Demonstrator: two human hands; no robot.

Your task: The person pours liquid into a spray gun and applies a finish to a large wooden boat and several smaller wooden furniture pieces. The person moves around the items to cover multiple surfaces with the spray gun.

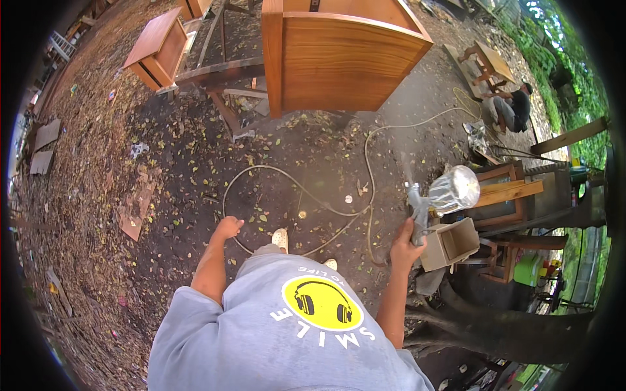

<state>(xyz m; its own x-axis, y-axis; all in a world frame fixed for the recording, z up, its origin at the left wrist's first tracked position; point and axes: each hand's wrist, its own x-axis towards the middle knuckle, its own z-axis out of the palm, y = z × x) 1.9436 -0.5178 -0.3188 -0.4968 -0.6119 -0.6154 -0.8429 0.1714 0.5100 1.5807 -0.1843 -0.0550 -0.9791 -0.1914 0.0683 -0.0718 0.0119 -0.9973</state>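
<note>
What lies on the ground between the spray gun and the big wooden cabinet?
In the head view, a pale hose loops over leaf-strewn dirt between the spray gun, held in the right hand, and the cabinet.

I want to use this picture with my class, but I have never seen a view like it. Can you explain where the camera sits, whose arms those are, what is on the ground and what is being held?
The camera sits on a person's head and looks down, so the grey shirt and both forearms belong to the wearer. The wide lens bends straight edges near the rim. The right hand grips a spray gun with a shiny metal cup, its hose looping over the leaf-strewn dirt ground. The left hand hangs free, loosely closed and holding nothing. Ahead stands a large wooden cabinet, with a smaller one to its left. Another person crouches at the upper right.
</note>
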